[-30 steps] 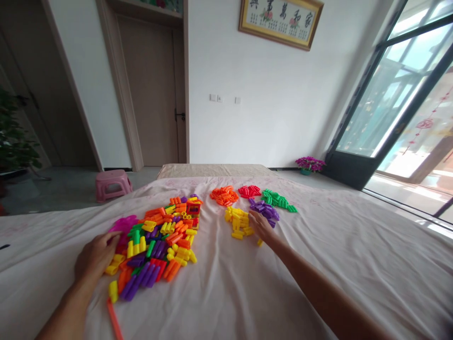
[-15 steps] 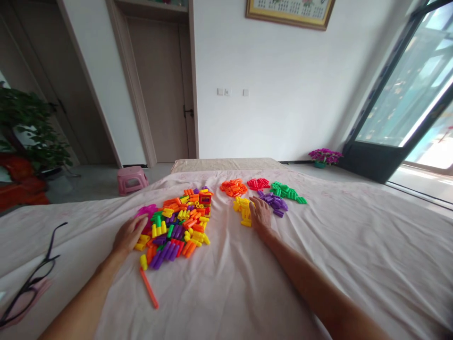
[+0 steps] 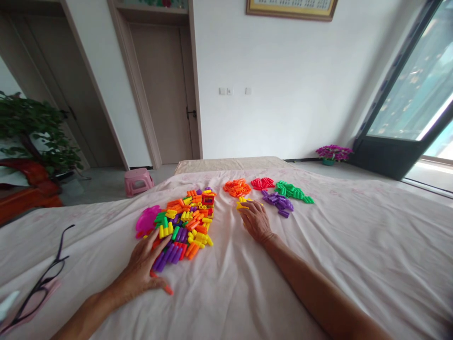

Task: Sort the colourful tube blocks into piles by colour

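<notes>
My left hand (image 3: 143,264) lies with fingers spread at the near left edge of a mixed pile of plastic pieces (image 3: 187,216), over an orange stick (image 3: 169,289) that shows beside its thumb. A magenta round piece (image 3: 146,221) is at the pile's left. My right hand (image 3: 256,221) rests over the small yellow pile (image 3: 243,204), covering most of it; its fingers are slightly apart and bent down onto the pieces. Sorted piles of orange (image 3: 237,188), red (image 3: 262,183), green (image 3: 292,191) and purple pieces (image 3: 279,202) lie around and beyond it.
A light cloth (image 3: 336,250) covers the surface. Eyeglasses (image 3: 42,282) lie at the left. Beyond stand a pink stool (image 3: 138,182), a green plant (image 3: 38,127) and magenta flowers (image 3: 333,152).
My left hand has moved right and nearer, from beside the magenta piece to over the orange stick, its fingers spreading. My right hand has shifted left over the yellow pieces.
</notes>
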Motion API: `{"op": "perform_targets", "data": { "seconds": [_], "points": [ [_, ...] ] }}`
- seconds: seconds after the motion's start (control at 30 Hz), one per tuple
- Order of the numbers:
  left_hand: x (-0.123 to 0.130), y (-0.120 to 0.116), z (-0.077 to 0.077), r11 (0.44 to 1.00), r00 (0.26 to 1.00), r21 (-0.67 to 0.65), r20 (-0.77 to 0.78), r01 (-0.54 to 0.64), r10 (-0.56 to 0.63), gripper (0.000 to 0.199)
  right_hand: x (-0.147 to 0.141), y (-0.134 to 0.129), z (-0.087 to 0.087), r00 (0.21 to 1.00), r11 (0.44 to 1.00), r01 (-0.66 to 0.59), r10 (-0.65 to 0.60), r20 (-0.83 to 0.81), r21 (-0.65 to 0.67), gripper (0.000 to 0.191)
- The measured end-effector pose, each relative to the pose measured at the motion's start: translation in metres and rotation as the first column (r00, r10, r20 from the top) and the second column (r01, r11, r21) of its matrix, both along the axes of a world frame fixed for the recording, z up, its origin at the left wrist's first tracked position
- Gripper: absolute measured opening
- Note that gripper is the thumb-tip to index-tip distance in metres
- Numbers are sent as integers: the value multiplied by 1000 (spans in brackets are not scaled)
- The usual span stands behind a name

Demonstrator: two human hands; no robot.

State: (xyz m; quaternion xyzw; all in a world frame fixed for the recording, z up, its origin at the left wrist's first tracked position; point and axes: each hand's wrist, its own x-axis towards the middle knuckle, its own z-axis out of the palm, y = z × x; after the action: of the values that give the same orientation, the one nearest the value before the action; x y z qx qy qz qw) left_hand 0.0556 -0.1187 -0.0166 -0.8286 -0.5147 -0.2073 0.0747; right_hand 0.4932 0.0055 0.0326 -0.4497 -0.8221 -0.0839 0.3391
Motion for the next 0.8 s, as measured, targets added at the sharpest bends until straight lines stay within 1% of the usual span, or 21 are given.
{"op": "perform_targets", "data": {
  "seconds": [0.13,0.2,0.3,0.4,0.47,0.5,0.53,0.57,0.6,0.67,0.73,0.77,0.8],
  "points": [
    [34,13,6,980,987,118,27,-159,157,88,0,4,-4,999,997,-41,43,-18,67,25],
    [50,18,12,966,975,138,54,-219,213,82,0,3,-4,998,995,-53,55,-21,79,24],
    [66,25,19,958,965,138,113,-251,236,79,0,0,0,997,995,-69,71,-17,64,25],
    [67,36,29,966,963,151,203,-212,179,72,-6,-4,4,996,996,-85,86,-14,12,24],
    [61,48,39,970,951,156,278,-185,137,59,-16,-4,7,996,994,-94,94,-5,-60,24],
    [57,55,45,968,933,135,321,-214,161,53,-23,-2,8,996,990,-89,90,4,-109,25],
    [52,62,50,957,903,91,364,-277,227,48,-32,1,10,997,983,-68,71,15,-168,26],
    [47,69,55,932,859,31,399,-362,320,46,-42,5,12,999,972,-32,38,24,-231,30],
    [41,75,58,889,800,-37,420,-457,429,46,-52,10,14,1000,956,12,-4,26,-293,34],
    [29,83,59,764,653,-165,427,-624,626,52,-71,23,17,996,910,85,-90,7,-405,40],
    [17,85,53,648,524,-251,418,-719,742,60,-88,37,19,990,869,105,-136,-29,-484,40],
    [12,85,48,602,470,-288,414,-745,779,62,-95,43,19,988,856,107,-150,-45,-505,39],
    [8,83,43,572,433,-316,413,-757,801,63,-100,48,19,984,851,117,-168,-55,-513,38]
  ]
}}
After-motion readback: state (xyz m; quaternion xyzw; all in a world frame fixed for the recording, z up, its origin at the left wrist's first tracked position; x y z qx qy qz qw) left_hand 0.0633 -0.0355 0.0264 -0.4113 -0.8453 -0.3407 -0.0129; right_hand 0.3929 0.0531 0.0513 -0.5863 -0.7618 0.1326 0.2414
